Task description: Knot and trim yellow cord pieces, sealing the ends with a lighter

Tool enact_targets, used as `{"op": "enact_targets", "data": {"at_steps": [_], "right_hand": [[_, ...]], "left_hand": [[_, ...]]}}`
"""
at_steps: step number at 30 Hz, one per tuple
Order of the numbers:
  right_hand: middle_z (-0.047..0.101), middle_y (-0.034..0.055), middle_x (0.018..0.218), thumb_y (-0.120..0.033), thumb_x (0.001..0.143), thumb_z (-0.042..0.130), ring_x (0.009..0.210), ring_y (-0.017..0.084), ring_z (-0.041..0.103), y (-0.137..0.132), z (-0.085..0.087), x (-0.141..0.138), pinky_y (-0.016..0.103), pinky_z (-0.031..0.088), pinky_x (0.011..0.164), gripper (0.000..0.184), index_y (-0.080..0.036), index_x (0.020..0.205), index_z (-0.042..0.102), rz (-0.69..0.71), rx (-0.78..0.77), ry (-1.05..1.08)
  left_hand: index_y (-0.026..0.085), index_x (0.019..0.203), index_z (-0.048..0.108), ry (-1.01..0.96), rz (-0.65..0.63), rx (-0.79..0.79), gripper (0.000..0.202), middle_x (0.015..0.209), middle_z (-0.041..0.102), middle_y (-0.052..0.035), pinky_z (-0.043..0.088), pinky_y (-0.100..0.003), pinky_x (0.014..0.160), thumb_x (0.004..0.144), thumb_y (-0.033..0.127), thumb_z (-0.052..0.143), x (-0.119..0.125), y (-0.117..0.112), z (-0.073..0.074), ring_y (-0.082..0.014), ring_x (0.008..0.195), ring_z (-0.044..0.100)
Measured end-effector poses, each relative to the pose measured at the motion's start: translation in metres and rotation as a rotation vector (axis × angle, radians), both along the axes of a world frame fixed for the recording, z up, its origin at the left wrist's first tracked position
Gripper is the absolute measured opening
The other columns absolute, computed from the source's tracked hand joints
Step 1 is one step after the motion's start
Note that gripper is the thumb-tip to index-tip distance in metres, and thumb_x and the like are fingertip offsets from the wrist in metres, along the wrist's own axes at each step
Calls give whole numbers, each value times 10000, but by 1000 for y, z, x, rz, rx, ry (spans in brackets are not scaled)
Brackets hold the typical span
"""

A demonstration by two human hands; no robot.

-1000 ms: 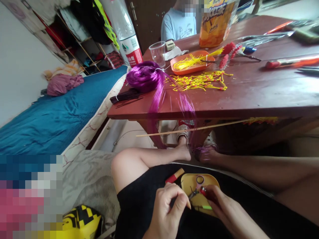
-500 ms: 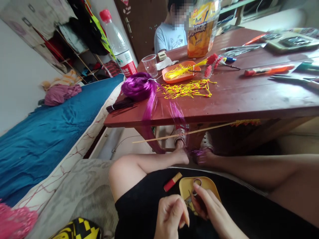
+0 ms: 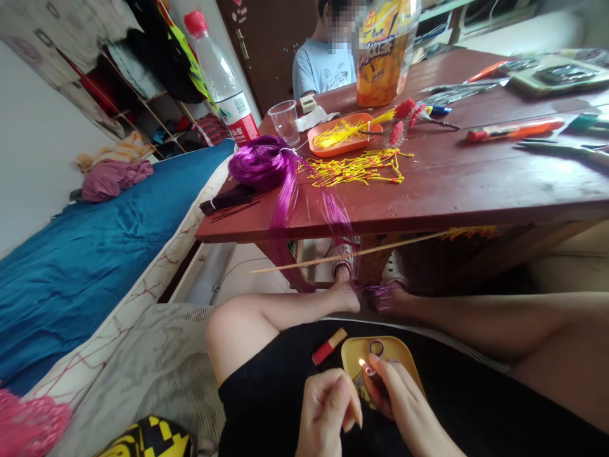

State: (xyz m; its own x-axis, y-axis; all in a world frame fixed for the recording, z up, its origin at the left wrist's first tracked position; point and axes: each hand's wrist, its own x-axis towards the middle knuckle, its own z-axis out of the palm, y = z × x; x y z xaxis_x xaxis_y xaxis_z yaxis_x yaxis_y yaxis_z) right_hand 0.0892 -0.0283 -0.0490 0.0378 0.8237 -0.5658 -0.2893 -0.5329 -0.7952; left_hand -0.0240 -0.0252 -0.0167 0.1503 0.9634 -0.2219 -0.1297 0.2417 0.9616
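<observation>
My right hand (image 3: 398,390) is closed around a lighter (image 3: 370,372), and a small flame (image 3: 361,362) burns at its tip. Close by on the left, my left hand (image 3: 329,406) is closed with thumb and fingers pinched together; what it holds, if anything, is too small or hidden to make out. Under both hands, on my lap, lies a yellow tray (image 3: 351,350) with a ring-shaped roll (image 3: 377,347) and some small bits in it, partly covered by my right hand. Beside the tray rests a red and gold tube (image 3: 329,346).
On the red table (image 3: 451,184) lie a purple fibre bundle (image 3: 264,164), yellow stems (image 3: 356,169), an orange dish (image 3: 318,148), pliers (image 3: 561,150) and bottles (image 3: 219,82). A thin stick (image 3: 333,256) crosses below the edge. A person (image 3: 323,66) sits across; a bed (image 3: 95,235) stands left.
A flame has appeared at the lighter in my right hand. Both hands have otherwise stayed almost in place, and the view has shifted slightly.
</observation>
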Motion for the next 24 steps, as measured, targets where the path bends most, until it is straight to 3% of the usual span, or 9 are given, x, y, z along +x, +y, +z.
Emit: {"op": "enact_targets", "data": {"at_steps": [11, 17, 24], "right_hand": [[474, -4, 702, -552, 698, 554, 713, 167, 513, 0, -1, -2, 236, 479, 620, 354, -206, 631, 520, -14, -3, 8], [439, -25, 587, -528, 724, 524, 630, 155, 499, 1, 0, -1, 216, 425, 501, 367, -219, 545, 441, 25, 7, -25], [454, -22, 597, -549, 726, 516, 617, 152, 502, 0, -4, 0, 221, 430, 513, 377, -216, 562, 453, 35, 15, -56]], "left_hand": [[165, 439, 409, 15, 6, -11, 557, 440, 331, 29, 144, -254, 425, 796, 590, 446, 1, 0, 3, -72, 414, 289], [167, 445, 407, 18, 3, -5, 551, 437, 332, 30, 141, -252, 422, 795, 590, 447, 1, 0, 3, -70, 411, 278], [174, 436, 398, 24, -2, -6, 551, 427, 311, 35, 149, -269, 444, 796, 589, 439, 0, 0, 2, -74, 404, 279]]}}
